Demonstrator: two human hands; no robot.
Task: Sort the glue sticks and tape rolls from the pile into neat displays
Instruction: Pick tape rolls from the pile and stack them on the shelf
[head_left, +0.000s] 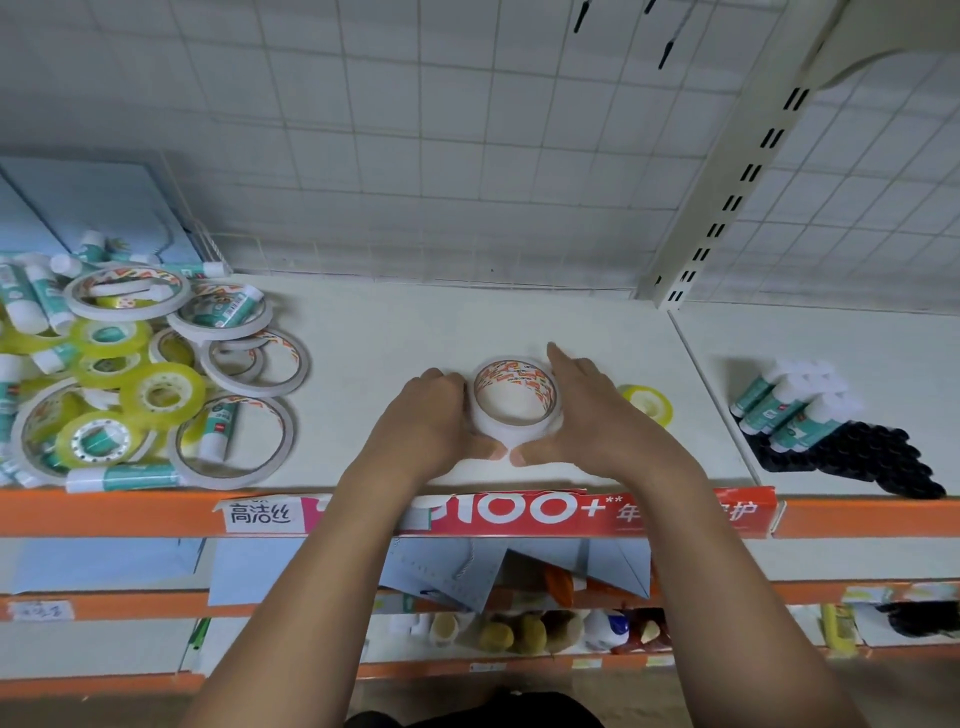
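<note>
Tape stack (517, 400) snug btwn hands: L hand (431, 415), R hand (589, 410).

Two hands (436, 413) (589, 410), one held tape roll (514, 430)

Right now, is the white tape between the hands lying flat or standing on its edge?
Flat. The tape sits on the shelf, hole facing up; the left hand and right hand cup its sides.

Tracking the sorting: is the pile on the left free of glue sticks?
No, several glue sticks lie among the tape rolls at the left end of the shelf.
</note>
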